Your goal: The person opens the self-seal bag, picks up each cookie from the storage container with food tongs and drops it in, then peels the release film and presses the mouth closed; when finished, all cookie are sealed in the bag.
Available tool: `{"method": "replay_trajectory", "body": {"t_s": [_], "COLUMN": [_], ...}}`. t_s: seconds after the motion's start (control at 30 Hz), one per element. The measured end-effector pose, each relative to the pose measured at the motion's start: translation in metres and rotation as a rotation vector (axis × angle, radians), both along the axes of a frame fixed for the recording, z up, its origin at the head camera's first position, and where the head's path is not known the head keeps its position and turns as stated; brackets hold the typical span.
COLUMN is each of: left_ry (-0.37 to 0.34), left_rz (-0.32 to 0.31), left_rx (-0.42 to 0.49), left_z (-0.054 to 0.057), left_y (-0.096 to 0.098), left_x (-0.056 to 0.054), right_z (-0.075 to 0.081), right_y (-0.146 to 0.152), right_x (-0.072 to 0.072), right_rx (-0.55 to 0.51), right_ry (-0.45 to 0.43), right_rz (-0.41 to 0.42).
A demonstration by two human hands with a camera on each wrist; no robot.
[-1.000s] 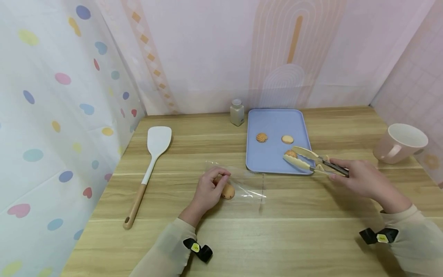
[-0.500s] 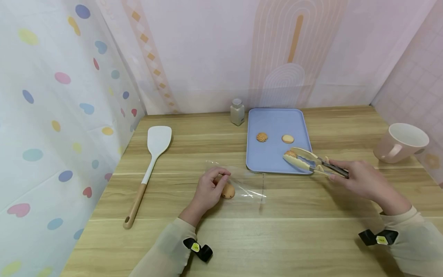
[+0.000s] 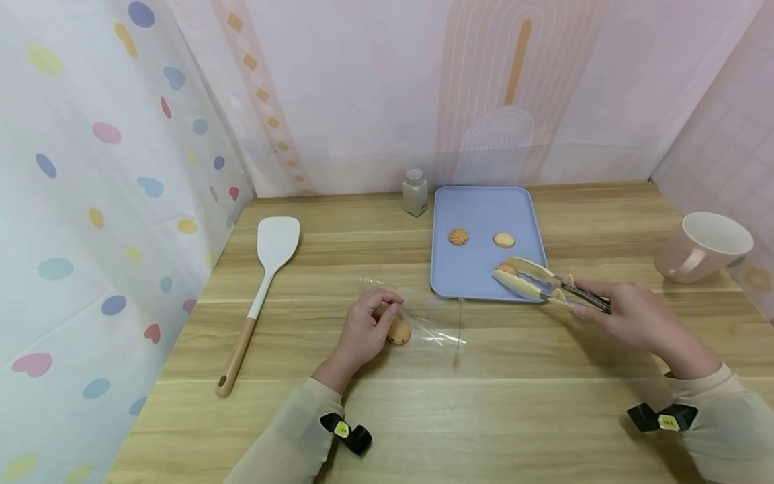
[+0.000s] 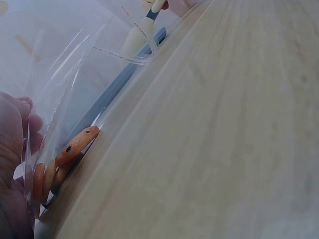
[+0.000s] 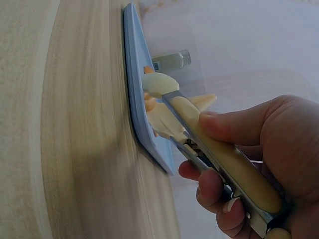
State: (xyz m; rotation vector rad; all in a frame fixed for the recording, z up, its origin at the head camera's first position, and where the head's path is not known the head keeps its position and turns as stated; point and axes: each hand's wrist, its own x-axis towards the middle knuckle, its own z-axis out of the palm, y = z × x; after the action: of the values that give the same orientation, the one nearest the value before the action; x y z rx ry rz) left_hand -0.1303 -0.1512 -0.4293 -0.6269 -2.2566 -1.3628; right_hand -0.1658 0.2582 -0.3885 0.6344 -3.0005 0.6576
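My left hand (image 3: 367, 327) grips one end of a clear plastic bag (image 3: 432, 323) lying on the table. Several brown cookies (image 4: 76, 145) sit inside it, partly hidden by my fingers in the head view. My right hand (image 3: 635, 314) holds tongs (image 3: 583, 294) with cream-coloured tips, thumb on one arm and fingers curled round the other. Their tips stand either side of a round cookie (image 3: 506, 268) near the front right of the blue tray (image 3: 471, 279). A swirled cookie (image 3: 458, 236) and a pale oval cookie (image 3: 504, 240) lie farther back on the tray.
A white spatula (image 3: 278, 243) with a wooden handle lies at the left. Behind, beside the tray, stands a small glass jar (image 3: 415, 193). The pink mug (image 3: 704, 247) is at the far right. Patterned curtains (image 3: 363, 101) border the table's back and sides.
The tongs' tips have drawn slightly closer about the round cookie. Both hands stay almost in place, and the head view has tilted a little.
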Motion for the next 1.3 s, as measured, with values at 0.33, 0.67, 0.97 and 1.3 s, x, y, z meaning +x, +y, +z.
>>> {"method": "replay_trajectory", "body": {"t_s": [0.33, 0.67, 0.97, 1.3], "left_ry": [-0.021, -0.064, -0.069, -0.073], "left_rz": [0.008, 0.024, 0.038, 0.034], "left_rx": [0.004, 0.001, -0.005, -0.009], "left_z": [0.0, 0.001, -0.002, -0.001], "left_y": [0.0, 0.0, 0.0, 0.001], "left_x": [0.0, 0.002, 0.0, 0.0], "right_z": [0.001, 0.005, 0.008, 0.018], "right_y": [-0.001, -0.003, 0.0, 0.002], "right_x": [0.001, 0.003, 0.01, 0.027], "right_rx": [-0.038, -0.043, -0.07, -0.126], "right_ry": [0.01, -0.031, 0.056, 0.149], "right_rz": [0.026, 0.021, 0.041, 0.112]}}
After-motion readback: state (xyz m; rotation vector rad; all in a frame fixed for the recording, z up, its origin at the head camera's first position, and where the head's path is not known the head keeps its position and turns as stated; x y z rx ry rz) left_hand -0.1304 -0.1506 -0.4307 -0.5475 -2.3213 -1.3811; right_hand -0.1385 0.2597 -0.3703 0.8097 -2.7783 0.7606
